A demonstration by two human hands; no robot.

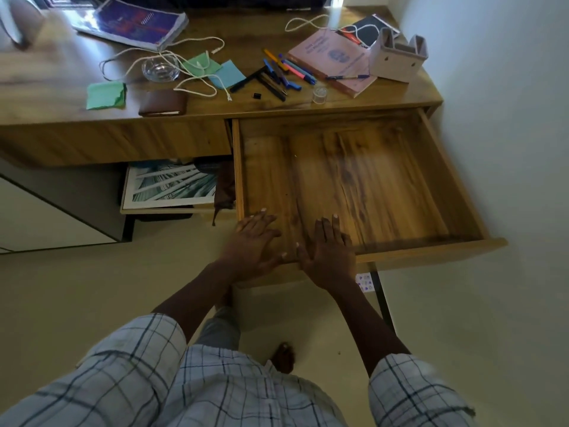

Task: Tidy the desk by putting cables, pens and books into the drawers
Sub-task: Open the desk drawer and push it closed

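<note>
Wide wooden drawer (369, 180) stands open under the right end of the tabletop (55, 87), bare plank floor showing. Both hands are at its near edge. The left hand (252, 245) lies flat over the near left corner, fingers straight, grasping nothing. The right hand (329, 254) lies just beside it across the front panel, fingers straight on the drawer floor, likewise released.

A closed drawer front (123, 143) sits to the left. The wooden tray below it (154, 210) holds a white-bordered blue-green print (172, 186) and a dark brown object (224, 186) that is hard to make out. Shelf or drawer, cannot tell.

All task items are on the tabletop:
- scattered coloured pens (278, 73)
- a looping white cable (197, 87) and a second white cable (308, 23)
- a pink book (335, 61) with a blue pen (348, 77) lying on it
- a black book (366, 32) partly hidden behind it
- a blue-purple book (135, 23) far left

Also there: a pale pink open box (397, 58), a glass ashtray (160, 70), green paper (106, 95) and a brown wallet-like case (163, 103).
</note>
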